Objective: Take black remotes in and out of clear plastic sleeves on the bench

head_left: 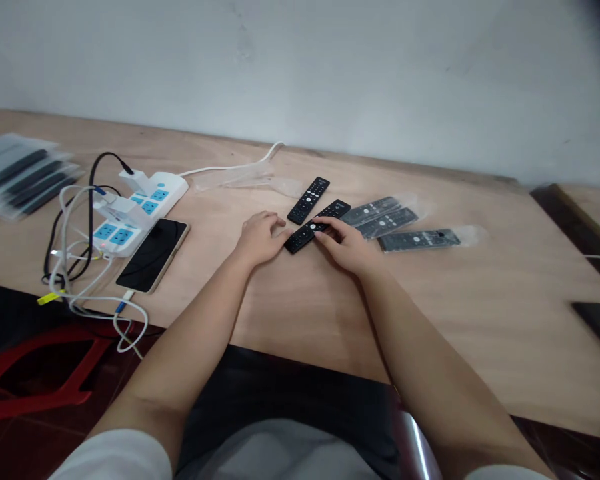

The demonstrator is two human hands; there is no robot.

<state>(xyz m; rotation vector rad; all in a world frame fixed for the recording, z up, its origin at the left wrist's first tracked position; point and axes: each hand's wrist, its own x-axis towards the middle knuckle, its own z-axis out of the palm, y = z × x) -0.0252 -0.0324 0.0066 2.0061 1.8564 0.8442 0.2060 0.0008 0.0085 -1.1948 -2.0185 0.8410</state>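
Both hands are meeting on a black remote at centre frame: the left hand is lying loosely open, fingertips touching its lower end; the right hand is gripping its middle. A second remote is lying just above, bagged remotes to the right.

Black remote flat on table
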